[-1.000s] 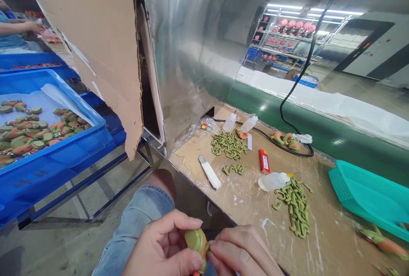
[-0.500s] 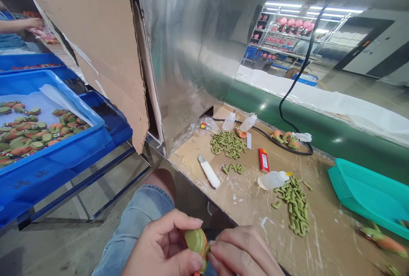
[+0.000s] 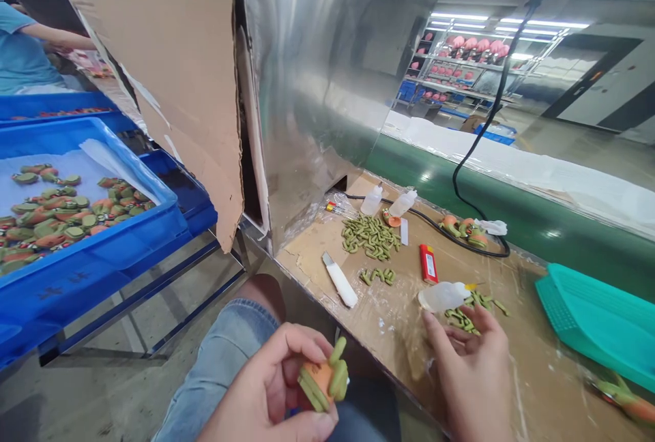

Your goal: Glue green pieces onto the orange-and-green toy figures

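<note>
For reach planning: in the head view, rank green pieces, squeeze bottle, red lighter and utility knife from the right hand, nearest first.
Right hand:
1. Green pieces, under fingertips
2. Squeeze bottle, beyond
3. Red lighter, farther back
4. Utility knife, far left

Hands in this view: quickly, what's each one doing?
Left hand: closed, holding an orange-and-green figure.
Right hand: open, holding nothing, above small green pieces.

Orange moulded figure [image 3: 320, 380] with seemingly green stripes

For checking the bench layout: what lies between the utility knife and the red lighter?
A small cluster of green moulded pieces lies between the utility knife and the red lighter, in the head view.
</note>
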Available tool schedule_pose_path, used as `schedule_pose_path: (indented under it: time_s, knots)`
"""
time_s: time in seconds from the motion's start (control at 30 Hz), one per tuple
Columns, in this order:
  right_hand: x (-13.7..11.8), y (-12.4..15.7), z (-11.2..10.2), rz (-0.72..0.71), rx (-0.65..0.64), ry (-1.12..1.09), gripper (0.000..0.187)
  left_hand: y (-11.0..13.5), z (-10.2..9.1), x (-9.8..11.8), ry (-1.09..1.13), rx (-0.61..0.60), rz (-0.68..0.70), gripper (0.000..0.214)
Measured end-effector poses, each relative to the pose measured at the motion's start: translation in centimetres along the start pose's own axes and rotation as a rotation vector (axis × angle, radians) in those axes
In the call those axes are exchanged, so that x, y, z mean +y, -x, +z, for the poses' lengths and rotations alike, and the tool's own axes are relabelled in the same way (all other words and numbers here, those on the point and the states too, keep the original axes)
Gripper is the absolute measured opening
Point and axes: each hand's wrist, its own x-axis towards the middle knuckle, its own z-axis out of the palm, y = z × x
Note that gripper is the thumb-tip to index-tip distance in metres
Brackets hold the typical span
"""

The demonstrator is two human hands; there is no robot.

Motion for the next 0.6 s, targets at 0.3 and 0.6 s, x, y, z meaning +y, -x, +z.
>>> schedule_pose_path:
  time_s: [0.3,0.6]
  knots:
    - [0.5,-2.0,0.4,-0.021,-0.003,0.305,0.049,0.2,0.0,0.3,0.014,-0.094,-0.063,0.028]
    - [-1.8,4.7,-2.0,0.085,-0.371,-0.572,0.040,-0.5,-0.2,-0.4,0.085,-0.044,-0.167,0.024]
